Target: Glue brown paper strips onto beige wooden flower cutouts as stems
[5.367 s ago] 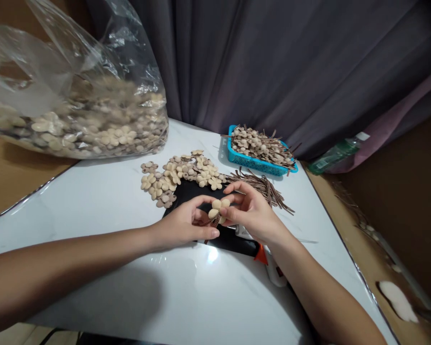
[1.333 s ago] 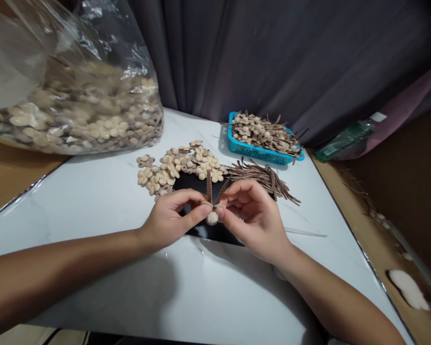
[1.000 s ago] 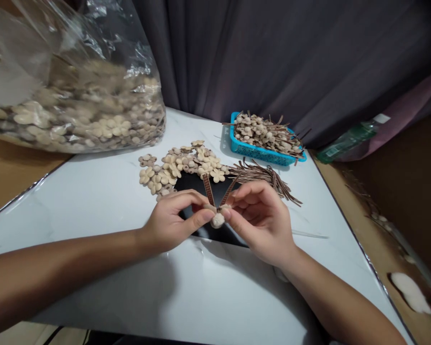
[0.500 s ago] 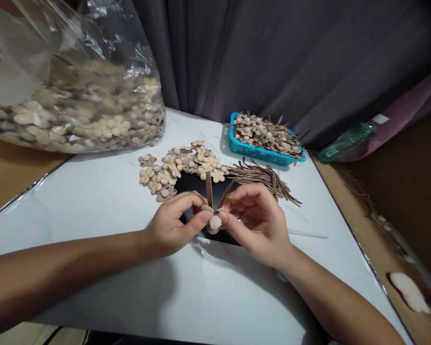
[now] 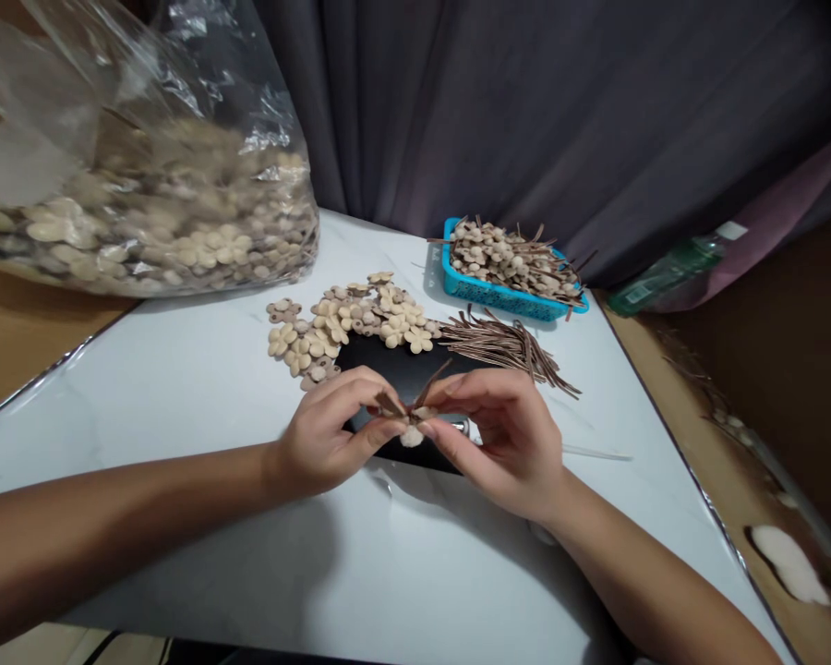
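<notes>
Between my two hands is a small fabric flower (image 5: 411, 436) with a pale fuzzy centre and a brown ribbon (image 5: 432, 380) whose two ends stick up from it. My left hand (image 5: 339, 429) pinches its left side between thumb and fingers. On the other side, my right hand (image 5: 502, 443) pinches it the same way. Fingertips hide most of the petals. Beneath the hands lies a black board (image 5: 370, 356) on the white table. Part of a shiny metal piece (image 5: 463, 428) shows by the right fingers.
Loose cream and grey-brown flowers (image 5: 332, 323) are heaped behind the board, beside a bundle of brown ribbon strips (image 5: 505, 342). A blue basket (image 5: 499, 297) holds ribboned flowers. A large clear bag (image 5: 235, 199) of flowers stands back left; a green bottle (image 5: 679, 268) lies right.
The flower has tipped between my fingers, so less of its front shows. Its ribbon ends, upright before, now look shorter and splay apart. Both hands keep their hold.
</notes>
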Action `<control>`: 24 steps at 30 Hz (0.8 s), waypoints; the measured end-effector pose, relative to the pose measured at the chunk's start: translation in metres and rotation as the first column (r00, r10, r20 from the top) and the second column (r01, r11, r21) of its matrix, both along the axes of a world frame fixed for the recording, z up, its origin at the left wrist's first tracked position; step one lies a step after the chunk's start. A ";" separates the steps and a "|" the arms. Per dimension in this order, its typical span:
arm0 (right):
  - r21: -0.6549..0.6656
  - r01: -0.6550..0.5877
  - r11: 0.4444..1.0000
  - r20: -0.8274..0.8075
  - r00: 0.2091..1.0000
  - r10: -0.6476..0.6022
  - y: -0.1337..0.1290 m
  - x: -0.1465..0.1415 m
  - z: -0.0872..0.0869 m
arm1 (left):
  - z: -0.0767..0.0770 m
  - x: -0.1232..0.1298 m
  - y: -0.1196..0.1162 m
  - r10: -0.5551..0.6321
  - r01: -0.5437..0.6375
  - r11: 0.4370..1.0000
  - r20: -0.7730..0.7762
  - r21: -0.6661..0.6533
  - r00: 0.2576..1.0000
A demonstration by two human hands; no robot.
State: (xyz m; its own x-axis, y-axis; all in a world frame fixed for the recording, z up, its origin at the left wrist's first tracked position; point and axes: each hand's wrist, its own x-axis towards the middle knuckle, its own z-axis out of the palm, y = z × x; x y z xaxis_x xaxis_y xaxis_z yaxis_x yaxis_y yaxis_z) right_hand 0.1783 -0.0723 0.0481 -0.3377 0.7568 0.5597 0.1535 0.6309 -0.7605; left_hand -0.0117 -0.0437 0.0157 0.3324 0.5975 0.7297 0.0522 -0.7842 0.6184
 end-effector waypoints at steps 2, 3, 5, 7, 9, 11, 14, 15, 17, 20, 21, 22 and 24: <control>0.067 -0.009 0.998 0.024 1.000 0.007 0.001 0.001 -0.002 | 0.001 0.000 0.002 -0.001 0.001 0.999 -0.006 0.041 1.000; 0.085 -0.013 0.996 0.031 0.999 0.011 0.001 0.001 -0.002 | 0.001 0.000 0.003 0.002 -0.002 0.999 -0.008 0.050 1.000; 0.090 -0.015 0.996 0.036 0.999 0.012 0.002 0.001 -0.002 | 0.000 0.000 0.004 0.004 -0.004 0.998 -0.006 0.056 1.000; 0.079 -0.013 0.997 0.037 0.999 0.010 0.001 0.001 -0.001 | 0.000 0.000 0.004 -0.006 0.005 0.998 0.001 0.069 1.000; 0.063 -0.012 0.998 0.039 0.999 0.010 0.000 0.000 0.000 | 0.000 0.000 0.005 -0.026 0.026 0.996 0.001 0.080 1.000; 0.053 -0.013 0.999 0.040 0.999 0.011 0.000 0.001 0.001 | 0.001 0.000 0.006 -0.043 0.043 0.995 -0.008 0.095 0.999; 0.043 -0.018 0.999 0.046 0.999 0.016 -0.001 0.002 0.001 | 0.004 -0.001 0.008 -0.044 0.051 0.987 -0.044 0.151 0.998; 0.044 -0.020 0.999 0.047 0.999 0.018 -0.002 0.002 0.001 | 0.005 -0.001 0.008 -0.042 0.052 0.983 -0.059 0.178 0.997; 0.049 -0.019 0.999 0.041 0.999 0.017 -0.002 0.002 0.001 | 0.005 -0.002 0.010 -0.039 0.058 0.972 -0.088 0.229 0.995; 0.074 -0.025 0.997 0.016 1.000 0.023 -0.003 0.002 0.002 | 0.005 -0.004 0.012 -0.032 0.061 0.960 -0.108 0.273 0.994; 0.085 -0.031 0.996 0.008 0.999 0.031 -0.002 0.002 0.003 | 0.004 -0.004 0.012 -0.030 0.061 0.958 -0.116 0.282 0.993; 0.091 -0.036 0.995 0.003 0.999 0.035 -0.002 0.002 0.004 | 0.004 -0.005 0.012 -0.023 0.059 0.955 -0.125 0.290 0.992; 0.097 -0.036 0.995 0.007 0.999 0.036 0.001 0.005 0.008 | 0.003 -0.007 0.012 -0.012 0.057 0.946 -0.141 0.319 0.990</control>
State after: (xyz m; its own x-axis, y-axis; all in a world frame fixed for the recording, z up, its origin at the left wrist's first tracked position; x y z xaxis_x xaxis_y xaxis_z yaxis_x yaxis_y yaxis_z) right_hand 0.1831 -0.0718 0.0560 -0.3667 0.6861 0.6283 0.1334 0.7072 -0.6944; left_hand -0.0184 -0.0313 0.0191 0.4573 0.3251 0.8277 0.0869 -0.9427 0.3222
